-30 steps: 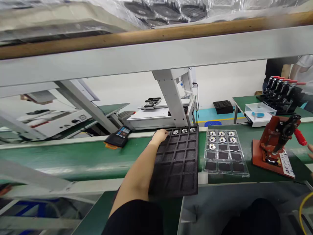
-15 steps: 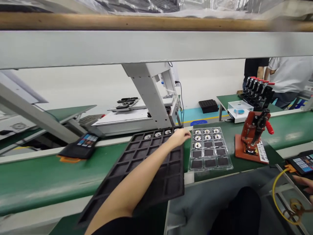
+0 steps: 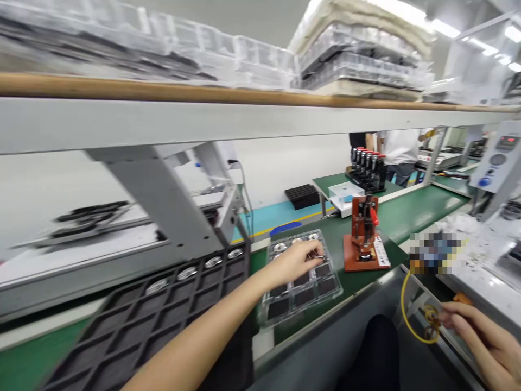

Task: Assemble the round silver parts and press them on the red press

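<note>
At the near left, a black foam tray [image 3: 134, 331] with square compartments runs from the near left toward the middle; four round silvery pieces [image 3: 187, 273], blurred, sit spaced out along its far row. The person's left forearm [image 3: 211, 328] crosses above this tray, slanting from the near left to the far right, with the bare wrist nearly straight.

In the middle, the left hand [image 3: 295, 263] is palm down over the right-hand column of a clear plastic tray [image 3: 304, 296], its fingers curled and their tips pinched on a small silvery part [image 3: 319, 258]. That part lies just under the fingertips, at the hand's right end. Mostly hidden, it shows as a thin edge, its visible length running roughly left to right; which way its face points cannot be told. The clear tray's long axis runs far to near, with more round pieces in its far row and dark, square compartments at its near end.

Right of that tray, apart from the hand, a red-brown toggle press [image 3: 363, 239] stands upright on the green surface. At the near right, the right hand [image 3: 488, 339] points leftward, thumb and forefinger close together beside a yellow cable [image 3: 404, 304]; whether they grip anything cannot be told.
</note>
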A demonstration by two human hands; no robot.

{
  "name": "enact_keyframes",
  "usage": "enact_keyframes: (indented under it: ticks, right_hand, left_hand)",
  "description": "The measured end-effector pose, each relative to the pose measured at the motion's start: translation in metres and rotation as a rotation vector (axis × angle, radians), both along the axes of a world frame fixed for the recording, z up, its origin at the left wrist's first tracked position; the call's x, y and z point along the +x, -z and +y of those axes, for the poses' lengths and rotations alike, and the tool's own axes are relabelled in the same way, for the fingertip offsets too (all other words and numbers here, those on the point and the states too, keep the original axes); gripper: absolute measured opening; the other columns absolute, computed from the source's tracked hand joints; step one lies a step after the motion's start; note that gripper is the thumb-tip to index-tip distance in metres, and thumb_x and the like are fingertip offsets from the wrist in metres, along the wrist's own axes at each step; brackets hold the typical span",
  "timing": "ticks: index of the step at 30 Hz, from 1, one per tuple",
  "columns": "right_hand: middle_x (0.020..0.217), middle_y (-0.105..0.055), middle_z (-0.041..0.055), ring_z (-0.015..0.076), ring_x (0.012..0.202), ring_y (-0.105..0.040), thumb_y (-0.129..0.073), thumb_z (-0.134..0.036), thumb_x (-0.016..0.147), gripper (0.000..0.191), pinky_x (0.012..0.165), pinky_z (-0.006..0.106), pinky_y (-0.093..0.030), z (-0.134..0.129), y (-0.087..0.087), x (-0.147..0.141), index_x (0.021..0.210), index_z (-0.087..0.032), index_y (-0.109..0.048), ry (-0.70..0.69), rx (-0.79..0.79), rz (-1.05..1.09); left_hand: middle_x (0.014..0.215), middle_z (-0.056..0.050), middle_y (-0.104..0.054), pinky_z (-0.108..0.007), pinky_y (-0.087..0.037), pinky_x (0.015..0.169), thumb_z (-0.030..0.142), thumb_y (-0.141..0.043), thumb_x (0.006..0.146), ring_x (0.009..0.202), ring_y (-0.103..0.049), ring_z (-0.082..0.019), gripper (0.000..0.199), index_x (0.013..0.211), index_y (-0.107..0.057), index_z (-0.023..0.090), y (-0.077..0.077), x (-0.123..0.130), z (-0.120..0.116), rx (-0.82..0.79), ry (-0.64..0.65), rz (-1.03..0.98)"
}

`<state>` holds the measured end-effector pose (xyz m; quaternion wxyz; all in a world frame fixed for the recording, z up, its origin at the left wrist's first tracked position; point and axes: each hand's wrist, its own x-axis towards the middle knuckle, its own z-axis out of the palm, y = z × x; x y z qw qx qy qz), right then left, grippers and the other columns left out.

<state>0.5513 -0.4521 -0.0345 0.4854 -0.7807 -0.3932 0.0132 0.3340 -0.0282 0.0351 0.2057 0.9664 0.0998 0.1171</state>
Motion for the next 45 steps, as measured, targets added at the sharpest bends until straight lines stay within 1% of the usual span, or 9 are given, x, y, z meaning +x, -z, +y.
enact_keyframes:
  ticks: [3,7,13,19,23,26,32,39,45]
  right_hand:
    - [0.109,-0.08,0.0093,0.0255,0.097,-0.078,-0.06,-0.059,0.103,0.041,0.088,0.033,-0.065,0.027,-0.027,-0.021,0.124,-0.027,-0.076,-0.113,0.015,0.203]
    - [0.107,-0.071,0.0061,0.0197,0.086,-0.068,-0.081,-0.049,0.09,0.063,0.074,0.031,-0.059,0.047,-0.059,-0.025,0.144,-0.024,-0.062,-0.286,0.175,0.376]
    - [0.089,-0.068,0.0012,0.0169,0.078,-0.061,-0.085,-0.039,0.086,0.044,0.074,0.031,-0.053,0.01,-0.078,-0.012,0.122,-0.019,-0.071,-0.101,0.205,0.381]
    - [0.076,-0.064,-0.0024,0.0161,0.069,-0.059,-0.082,-0.036,0.083,0.035,0.063,0.029,-0.05,-0.04,-0.072,0.007,0.113,-0.02,-0.074,0.126,0.156,0.278]
    - [0.072,-0.063,-0.0017,0.0183,0.066,-0.059,-0.082,-0.042,0.08,0.038,0.063,0.031,-0.05,-0.092,-0.077,0.027,0.11,-0.019,-0.075,0.44,0.129,0.124]
    - [0.071,-0.062,-0.0016,0.0191,0.065,-0.059,-0.081,-0.047,0.082,0.041,0.063,0.032,-0.051,-0.13,-0.086,0.031,0.112,-0.02,-0.074,0.599,0.13,0.032]
    - [0.075,-0.063,-0.0012,0.0193,0.065,-0.059,-0.08,-0.053,0.086,0.049,0.066,0.034,-0.055,-0.176,-0.082,0.017,0.122,-0.021,-0.072,0.725,0.15,-0.035]
    - [0.074,-0.062,-0.0004,0.0196,0.067,-0.06,-0.076,-0.054,0.088,0.047,0.062,0.032,-0.053,-0.171,-0.099,0.061,0.118,-0.018,-0.07,0.653,0.053,-0.086]
    - [0.095,-0.068,0.0054,0.0225,0.088,-0.065,-0.079,-0.039,0.085,0.034,0.081,0.033,-0.052,-0.111,-0.12,0.157,0.109,-0.016,-0.072,0.564,-0.181,-0.186]
  left_hand:
    - [0.102,-0.006,-0.076,-0.03,-0.056,0.085,0.014,-0.056,0.1,0.093,-0.072,-0.019,0.014,0.104,-0.067,0.022,-0.013,0.051,-0.07,0.041,0.371,-0.338]
    - [0.104,-0.011,-0.079,-0.033,-0.059,0.086,0.014,-0.053,0.107,0.096,-0.075,-0.021,0.015,0.113,-0.066,0.02,-0.022,0.112,-0.143,0.216,0.786,-0.682]
    - [0.098,-0.012,-0.08,-0.037,-0.059,0.076,0.014,-0.055,0.107,0.092,-0.075,-0.025,0.012,0.112,-0.065,0.016,-0.027,0.165,-0.194,0.318,0.952,-0.869]
    - [0.108,-0.011,-0.079,-0.04,-0.061,0.087,0.017,-0.057,0.106,0.1,-0.075,-0.026,0.018,0.12,-0.068,0.023,-0.025,0.207,-0.237,0.224,1.067,-0.652]
    - [0.143,-0.014,-0.068,-0.048,-0.054,0.111,0.037,-0.069,0.101,0.131,-0.065,-0.03,0.049,0.147,-0.056,0.027,-0.042,0.283,-0.255,-0.046,0.999,-0.377]
    - [0.147,-0.015,-0.064,-0.048,-0.046,0.119,0.038,-0.069,0.099,0.14,-0.057,-0.032,0.046,0.141,-0.062,0.021,-0.061,0.358,-0.268,-0.025,0.83,-0.17]
    - [0.12,-0.011,-0.078,-0.034,-0.057,0.092,0.04,-0.086,0.073,0.112,-0.073,-0.031,0.044,0.111,-0.079,0.019,-0.07,0.453,-0.294,0.078,0.836,0.091]
    - [0.073,-0.001,-0.074,-0.032,-0.055,0.072,0.031,-0.086,0.058,0.074,-0.071,-0.026,0.029,0.082,-0.077,0.019,-0.072,0.469,-0.307,0.083,0.795,0.198]
    - [0.121,-0.011,-0.075,-0.036,-0.055,0.095,0.033,-0.076,0.076,0.113,-0.07,-0.029,0.038,0.11,-0.07,0.017,-0.091,0.437,-0.291,-0.12,0.752,-0.106]
